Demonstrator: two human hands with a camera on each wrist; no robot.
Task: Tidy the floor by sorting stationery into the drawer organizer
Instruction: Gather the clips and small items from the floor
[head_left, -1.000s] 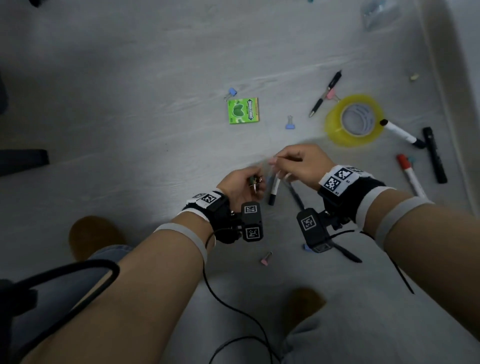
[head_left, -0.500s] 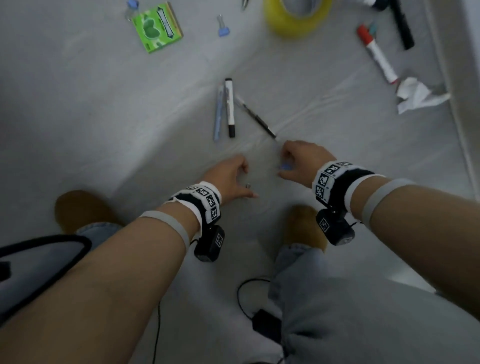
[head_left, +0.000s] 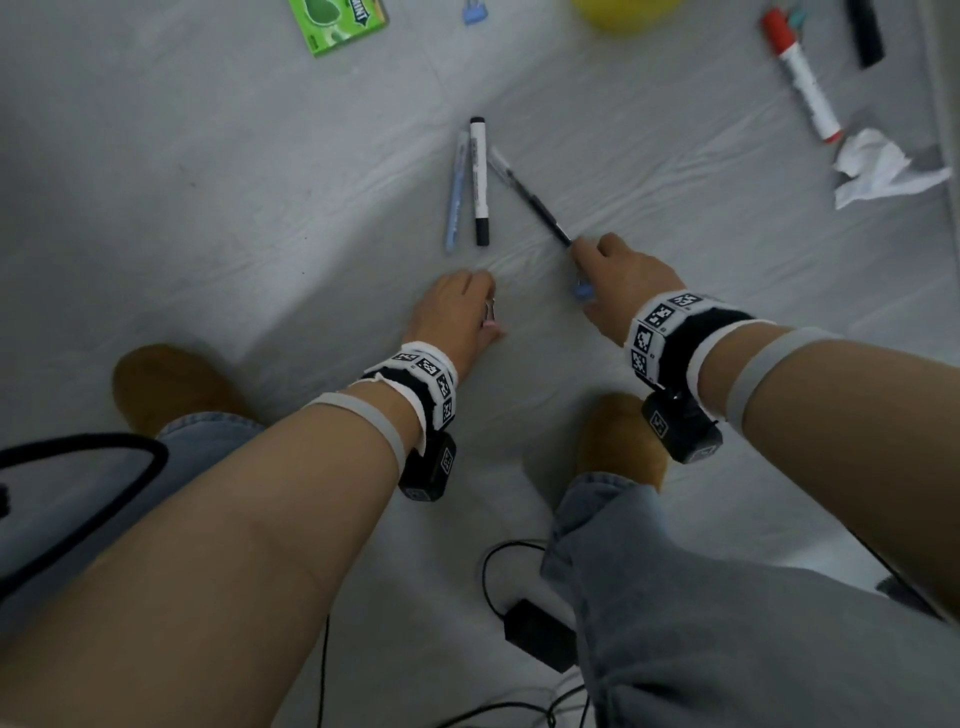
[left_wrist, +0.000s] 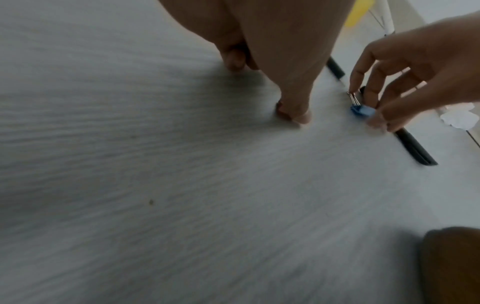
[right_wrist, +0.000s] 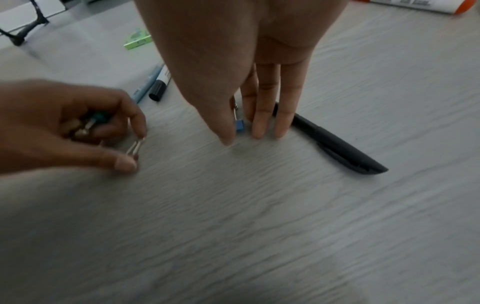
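Note:
My right hand (head_left: 589, 270) is low on the grey floor and pinches a blue binder clip (head_left: 584, 291) (left_wrist: 362, 110) (right_wrist: 240, 125) between thumb and fingers, right at the tip of a black pen (head_left: 530, 195) (right_wrist: 337, 148). My left hand (head_left: 483, 312) (right_wrist: 130, 150) is beside it, fingers curled round several binder clips; a pink one (head_left: 491, 325) and wire handles (right_wrist: 135, 147) stick out. Just beyond the hands a blue pen (head_left: 454, 192) and a black-and-white marker (head_left: 479, 182) lie side by side.
Farther out lie a green box (head_left: 337, 21), another blue clip (head_left: 475, 13), a yellow tape roll (head_left: 628, 13), a red-capped marker (head_left: 802, 78), a black marker (head_left: 865, 36) and crumpled tissue (head_left: 872, 169). Brown slippers (head_left: 171, 384) (head_left: 623, 441) and a black adapter (head_left: 535, 634) with cables are near me.
The pens that were at my hands a second ago now lie on the floor. Both hands have come back toward my feet; the right has closed on the blue clip, the left on the pink one.

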